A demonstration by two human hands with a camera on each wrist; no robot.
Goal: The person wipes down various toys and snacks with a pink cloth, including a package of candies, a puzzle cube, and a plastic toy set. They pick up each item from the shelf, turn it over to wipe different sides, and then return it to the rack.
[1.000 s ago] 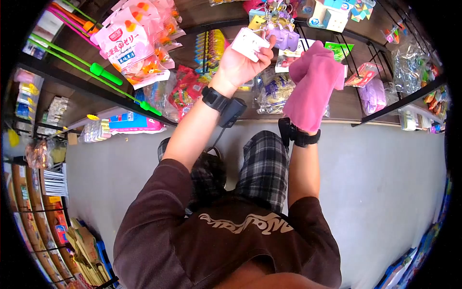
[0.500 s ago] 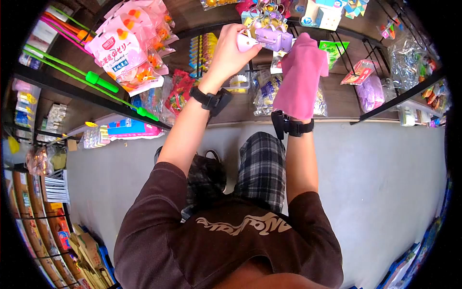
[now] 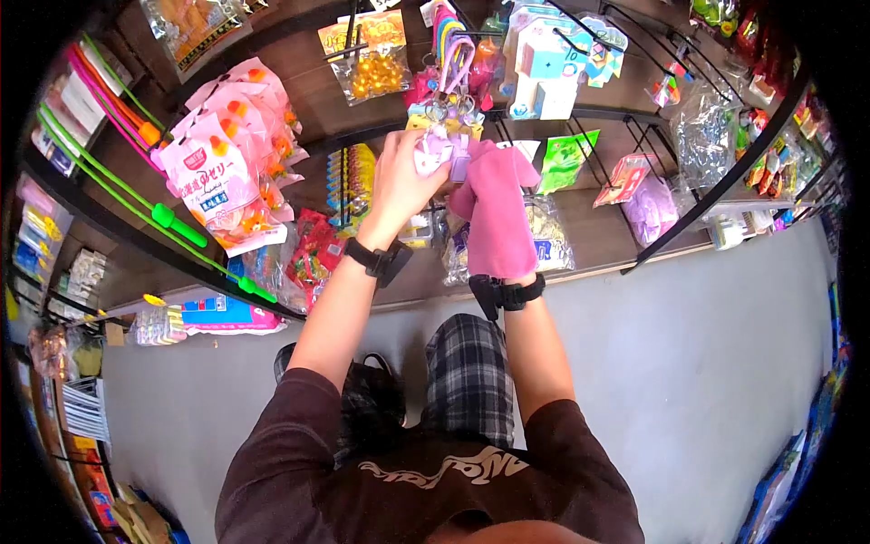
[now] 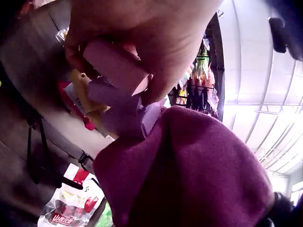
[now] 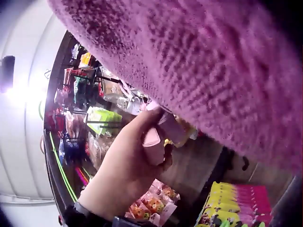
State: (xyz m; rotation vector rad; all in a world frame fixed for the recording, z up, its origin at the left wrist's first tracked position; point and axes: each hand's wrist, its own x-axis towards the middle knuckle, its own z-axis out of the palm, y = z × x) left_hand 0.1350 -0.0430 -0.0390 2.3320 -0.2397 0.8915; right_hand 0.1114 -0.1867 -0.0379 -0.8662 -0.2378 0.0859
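My left hand [image 3: 401, 177] grips a small pale pink bag-shaped charm [image 4: 113, 66] by its ends, at the hanging bunch of keychains. Right under it, against its side, is a purple bag charm [image 4: 118, 106]. A pink fuzzy cloth [image 3: 500, 218] covers my right hand down to the wrist, so its fingers are hidden. The cloth's upper end meets the purple charm, with a fold right at the charm's end in the left wrist view. Metal rings [image 3: 450, 111] and pastel straps [image 3: 456, 59] show above the charms.
Pink jelly candy bags [image 3: 222, 172] hang at the left, beside green cords [image 3: 177, 225]. A green packet [image 3: 568, 161] and boxed cubes [image 3: 548, 59] hang to the right on black hooks. Plastic-wrapped goods [image 3: 548, 240] lie on the lower shelf.
The head view has shifted, bringing more of the upper shelf into sight. My cloth-covered right hand has closed in on my left hand, and the cloth now meets the purple charm.
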